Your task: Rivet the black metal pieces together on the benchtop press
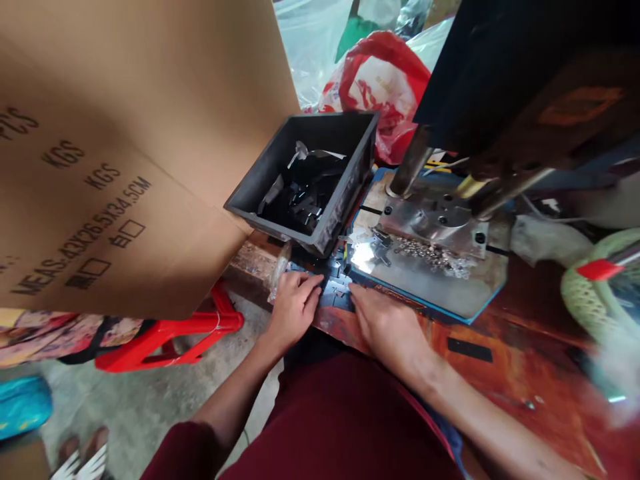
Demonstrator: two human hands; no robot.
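Observation:
Flat metal pieces (pixel 336 291) lie on the wooden bench between my two hands, in front of a black plastic bin. My left hand (pixel 295 307) rests at the left of these pieces, its fingers stretched toward them and the fingertips touching or almost touching. On the other side my right hand (pixel 385 320) has its fingers bent together, with the tips at the right edge of the pieces; whatever they hold is hidden. The black bin (pixel 345 203) holds several dark and shiny metal parts. Small metal parts (pixel 380 247) also lie on the press plate (pixel 430 290) beside my right hand.
A large cardboard box (pixel 165 133) rises on the left. The press (pixel 500 87) with its steel posts stands at the right. A red-and-white bag (pixel 385 87) lies behind the bin. There is a red plastic stool (pixel 165 340) at lower left and a dark flat strip (pixel 470 349) on the bench.

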